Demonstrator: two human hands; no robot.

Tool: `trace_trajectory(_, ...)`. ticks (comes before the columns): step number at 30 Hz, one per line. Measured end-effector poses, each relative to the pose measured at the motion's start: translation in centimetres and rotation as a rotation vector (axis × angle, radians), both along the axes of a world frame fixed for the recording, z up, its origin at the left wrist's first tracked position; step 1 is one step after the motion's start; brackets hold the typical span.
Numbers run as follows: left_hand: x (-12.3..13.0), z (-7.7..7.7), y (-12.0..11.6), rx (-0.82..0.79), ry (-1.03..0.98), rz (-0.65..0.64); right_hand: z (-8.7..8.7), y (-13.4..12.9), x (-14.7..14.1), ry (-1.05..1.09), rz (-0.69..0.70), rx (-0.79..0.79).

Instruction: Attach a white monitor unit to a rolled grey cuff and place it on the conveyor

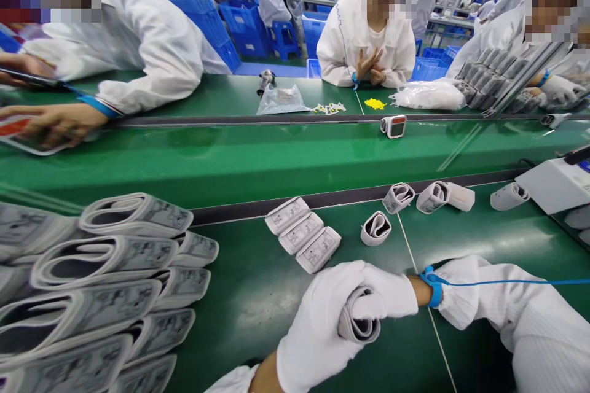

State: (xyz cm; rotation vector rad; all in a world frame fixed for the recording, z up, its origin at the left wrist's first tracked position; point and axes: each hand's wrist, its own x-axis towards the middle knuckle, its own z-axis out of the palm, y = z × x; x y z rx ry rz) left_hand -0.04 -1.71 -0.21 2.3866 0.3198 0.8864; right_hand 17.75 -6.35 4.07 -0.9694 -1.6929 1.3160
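White-gloved left hand (318,331) and white-gloved right hand (385,291) grasp a rolled grey fabric blood-pressure cuff (358,322) between them; stacked grey cuffs (92,270) lie at nine o'clock, blue plastic crates (244,27) at eleven, contents hidden.

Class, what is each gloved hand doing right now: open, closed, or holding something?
Left hand: closed, holding the rolled grey cuff.
Right hand: closed, holding the same cuff.

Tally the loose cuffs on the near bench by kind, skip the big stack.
Flat folded cuffs: 3
Rolled cuffs lying loose: 4
Rolled cuff in hand, held by left hand and right hand: 1
Total: 8
The piece beside one roll may be its tail or another cuff; cannot tell.
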Motion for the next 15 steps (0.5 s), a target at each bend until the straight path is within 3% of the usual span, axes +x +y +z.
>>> trace_trajectory(4,-0.1,0.0,0.0,-0.014,0.005,0.006,-0.1,0.0,0.0,0.206,0.022,0.062)
trace_trajectory(10,0.0,0.4,-0.1,-0.034,0.003,0.003,-0.6,-0.1,0.1,0.207,0.015,0.063)
trace_trajectory(15,0.4,1.0,0.0,-0.038,-0.004,-0.019,-0.6,-0.2,0.3,0.125,0.025,-0.07)
